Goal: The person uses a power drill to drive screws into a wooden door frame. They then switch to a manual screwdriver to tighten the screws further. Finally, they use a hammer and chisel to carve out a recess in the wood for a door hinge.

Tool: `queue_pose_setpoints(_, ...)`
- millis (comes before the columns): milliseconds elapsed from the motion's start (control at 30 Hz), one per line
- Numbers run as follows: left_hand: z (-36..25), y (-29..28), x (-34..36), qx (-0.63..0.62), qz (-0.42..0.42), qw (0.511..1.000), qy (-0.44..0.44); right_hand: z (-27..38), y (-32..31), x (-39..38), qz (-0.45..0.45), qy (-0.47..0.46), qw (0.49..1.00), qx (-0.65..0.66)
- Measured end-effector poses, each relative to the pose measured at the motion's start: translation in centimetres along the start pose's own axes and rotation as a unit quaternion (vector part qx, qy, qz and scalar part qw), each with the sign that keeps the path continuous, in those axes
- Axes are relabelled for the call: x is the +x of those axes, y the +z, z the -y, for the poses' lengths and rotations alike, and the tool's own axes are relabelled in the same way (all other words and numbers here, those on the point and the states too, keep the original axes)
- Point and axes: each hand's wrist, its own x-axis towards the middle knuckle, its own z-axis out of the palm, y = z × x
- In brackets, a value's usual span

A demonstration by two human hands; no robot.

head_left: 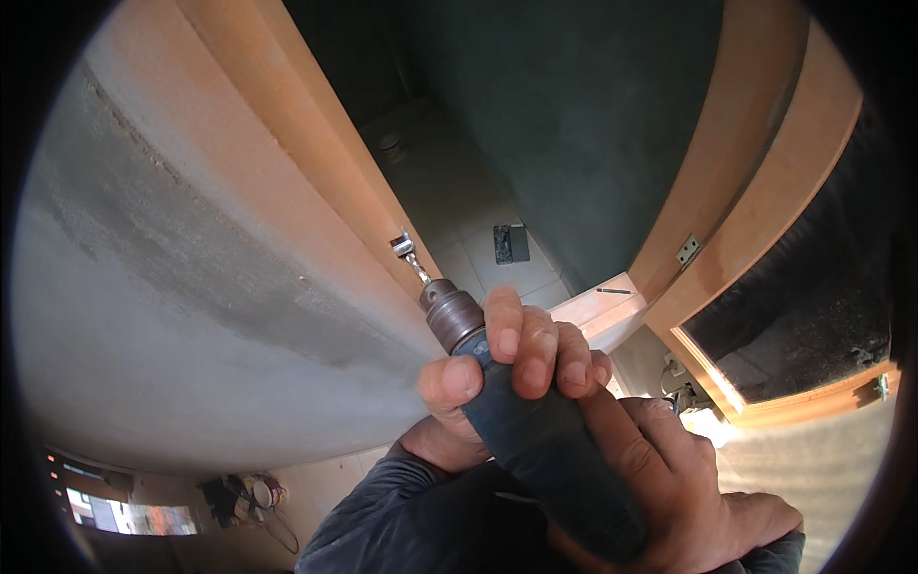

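Note:
A dark blue power drill with a metal chuck points up and to the left. My left hand wraps its front just behind the chuck, thumb on the left side and fingers over the right. Around the rear of the body my right hand is closed; part of its grip is hidden. The shiny drill bit reaches a small metal plate on the wooden door frame. Whether the tip is inside the wood cannot be seen.
Grey plastered wall runs along the left. At right stands a wooden door with a hinge. A pencil-like stick lies on the sill. Dark flat objects rest on the tiles. A white bucket stands lower left.

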Motion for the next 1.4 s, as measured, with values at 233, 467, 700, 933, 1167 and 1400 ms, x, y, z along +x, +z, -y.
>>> queue_pose_setpoints(233, -0.7, 0.2, 0.2, -0.025, -0.015, 1.0, -0.007, 1.4, 0.4, -0.2, 0.042, 0.024, 0.998, -0.036)
queue_pose_setpoints(467, -0.5, 0.9, 0.6, -0.025, -0.051, 0.998, -0.009, 2.1, 0.5, 0.3, -0.02, 0.039, 0.999, -0.014)
queue_pose_setpoints(700, -0.4, 0.2, 0.3, -0.017, -0.014, 1.0, -0.009, 5.0, -0.3, -0.3, 0.004, 0.086, 0.985, -0.152)
queue_pose_setpoints(933, 0.2, 0.3, 0.7, 0.016, -0.028, 0.999, 0.034, -0.1, -0.7, -0.3, 0.005, -0.022, 0.999, 0.033)
queue_pose_setpoints(1167, 1.3, 1.8, 0.7, 0.125, -0.089, 0.988, 0.027, -3.1, -0.2, -2.2, -0.093, -0.113, 0.989, 0.023)
queue_pose_setpoints(1400, 6.6, 5.1, -6.9, 0.251, -0.136, 0.958, -0.033, -8.7, 2.8, -10.8, -0.107, -0.179, 0.958, 0.195)
